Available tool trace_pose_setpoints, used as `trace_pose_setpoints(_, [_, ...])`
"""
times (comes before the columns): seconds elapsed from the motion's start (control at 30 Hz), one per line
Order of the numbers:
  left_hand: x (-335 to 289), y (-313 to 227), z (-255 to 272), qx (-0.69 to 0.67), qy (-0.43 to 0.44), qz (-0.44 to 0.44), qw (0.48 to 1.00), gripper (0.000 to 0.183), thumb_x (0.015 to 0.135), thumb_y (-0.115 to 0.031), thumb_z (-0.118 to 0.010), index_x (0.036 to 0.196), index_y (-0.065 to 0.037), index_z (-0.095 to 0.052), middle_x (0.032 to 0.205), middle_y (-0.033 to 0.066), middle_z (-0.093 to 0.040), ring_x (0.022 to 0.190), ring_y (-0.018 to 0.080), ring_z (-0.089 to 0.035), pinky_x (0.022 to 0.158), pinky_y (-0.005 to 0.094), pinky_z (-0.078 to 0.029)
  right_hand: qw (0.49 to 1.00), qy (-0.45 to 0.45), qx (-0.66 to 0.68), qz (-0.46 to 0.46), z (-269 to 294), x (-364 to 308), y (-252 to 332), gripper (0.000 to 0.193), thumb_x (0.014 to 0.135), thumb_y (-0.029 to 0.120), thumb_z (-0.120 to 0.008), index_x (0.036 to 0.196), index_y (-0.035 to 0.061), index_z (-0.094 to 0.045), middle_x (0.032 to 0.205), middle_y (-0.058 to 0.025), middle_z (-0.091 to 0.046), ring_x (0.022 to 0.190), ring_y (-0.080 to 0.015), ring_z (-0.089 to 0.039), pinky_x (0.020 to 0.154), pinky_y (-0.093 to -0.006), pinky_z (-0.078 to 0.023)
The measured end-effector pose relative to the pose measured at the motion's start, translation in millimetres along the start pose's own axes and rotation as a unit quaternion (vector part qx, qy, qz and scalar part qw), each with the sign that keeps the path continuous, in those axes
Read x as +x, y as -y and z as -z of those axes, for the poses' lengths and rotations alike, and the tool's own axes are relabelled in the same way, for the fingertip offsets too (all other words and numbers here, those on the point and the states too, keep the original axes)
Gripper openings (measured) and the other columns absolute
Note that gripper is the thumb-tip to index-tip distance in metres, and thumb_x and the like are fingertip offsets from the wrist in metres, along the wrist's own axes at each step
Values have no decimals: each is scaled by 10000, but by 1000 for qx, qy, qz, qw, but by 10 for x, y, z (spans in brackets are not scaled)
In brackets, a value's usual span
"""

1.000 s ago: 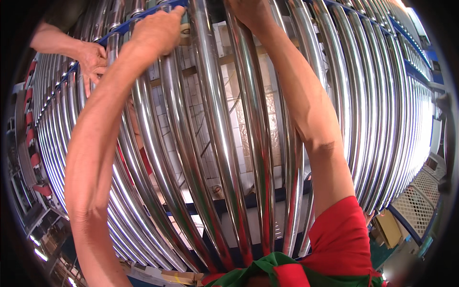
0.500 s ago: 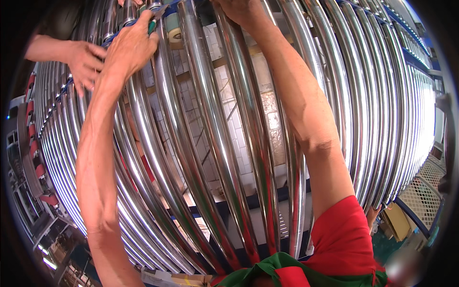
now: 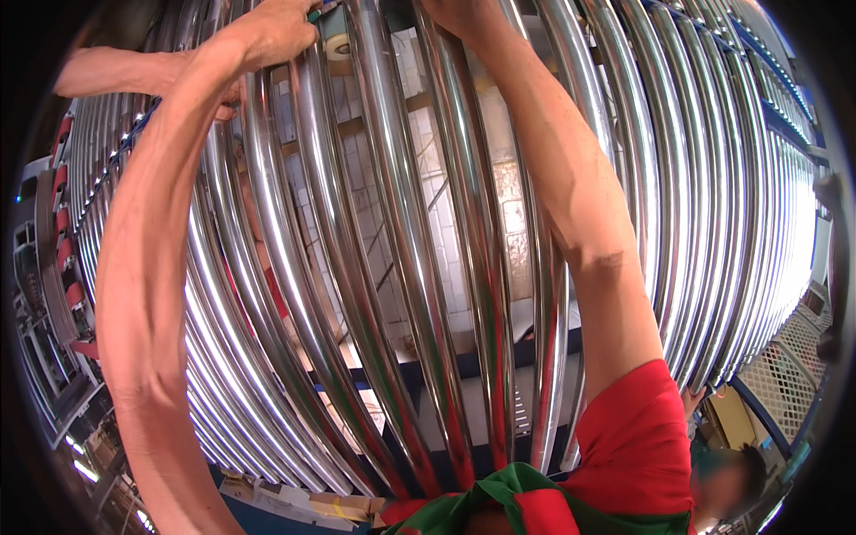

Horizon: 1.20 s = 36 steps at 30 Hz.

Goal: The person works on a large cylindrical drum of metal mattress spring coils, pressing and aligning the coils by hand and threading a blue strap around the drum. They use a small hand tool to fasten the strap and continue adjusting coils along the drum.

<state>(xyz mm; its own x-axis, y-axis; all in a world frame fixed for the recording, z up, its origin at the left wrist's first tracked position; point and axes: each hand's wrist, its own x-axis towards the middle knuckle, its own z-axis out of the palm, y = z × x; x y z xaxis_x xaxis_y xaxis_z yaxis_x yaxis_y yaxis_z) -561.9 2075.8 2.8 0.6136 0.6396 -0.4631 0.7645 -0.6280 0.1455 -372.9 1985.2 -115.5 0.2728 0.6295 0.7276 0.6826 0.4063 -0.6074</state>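
Shiny metal rollers (image 3: 406, 205) of a roller conveyor run away from me beneath both arms. My left hand (image 3: 275, 32) is closed at the far end of the rollers, left of centre. It grips a green-handled hand tool (image 3: 328, 8), of which only a bit of handle shows at the top edge. My right hand (image 3: 462, 12) reaches over the rollers at the top edge, right of the left one; its fingers are cut off from view. Beside my left wrist, another person's arm (image 3: 116, 71) comes in from the left, its hand partly behind my forearm.
A pale roll-like cylinder (image 3: 337, 45) sits between rollers near my left hand. White tiles (image 3: 446, 241) show below through the gaps. A blue frame (image 3: 687, 18) borders the rollers. At the lower right are a cardboard piece (image 3: 733, 417), a lattice panel (image 3: 783, 379) and another person (image 3: 727, 481).
My left hand has moved right and farther away, taking most of the tool out of view. The other person's hand has slid right, behind my forearm. My right hand has barely shifted.
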Motion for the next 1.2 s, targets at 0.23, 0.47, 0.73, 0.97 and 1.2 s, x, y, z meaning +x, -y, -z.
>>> trace_pose_setpoints(0.23, [-180, 1, -423, -3, -94, 10, 996, 582, 925, -75, -504, 1498, -32, -413, 1169, 359, -670, 1125, 504, -653, 996, 539, -510, 999, 8, -1, -33, 9, -27, -16, 97, 940, 93, -690, 937, -4, -685, 813, -215, -693, 749, -387, -692, 673, -432, -526])
trace_pose_setpoints(0.47, [-169, 43, -462, 78, -75, 45, 993, 538, 941, -152, -543, 1465, -70, -451, 1175, 315, -695, 1099, 477, -683, 969, 555, -527, 996, -82, -37, -13, -108, 51, 69, 135, 983, 134, -638, 980, 9, -689, 788, -208, -686, 770, -390, -693, 691, -455, -518])
trace_pose_setpoints(0.73, [-107, 112, -609, 149, -119, -4, 982, 398, 955, -73, -546, 1348, -67, -481, 1126, 265, -719, 1087, 434, -704, 913, 519, -566, 950, -286, 30, -122, 169, -33, 234, 251, 1043, 215, -602, 957, -14, -662, 781, -108, -691, 697, -191, -654, 652, -340, -518])
trace_pose_setpoints(0.97, [50, 223, -556, 150, -150, -27, 977, 483, 938, -44, -525, 1410, -124, -461, 1073, 283, -723, 1039, 452, -709, 890, 538, -558, 934, -313, -76, -153, 347, -229, 286, 180, 1044, 148, -582, 963, -3, -639, 777, -133, -663, 706, -253, -652, 673, -370, -507])
trace_pose_setpoints(1.2, [-70, 98, -665, -59, -287, -106, 950, 436, 988, -152, -588, 1409, -134, -479, 1077, 334, -693, 1024, 511, -677, 890, 578, -519, 936, -289, -147, -139, 315, -216, 226, 147, 1037, 142, -586, 995, 9, -630, 820, -166, -665, 774, -345, -662, 720, -436, -508])
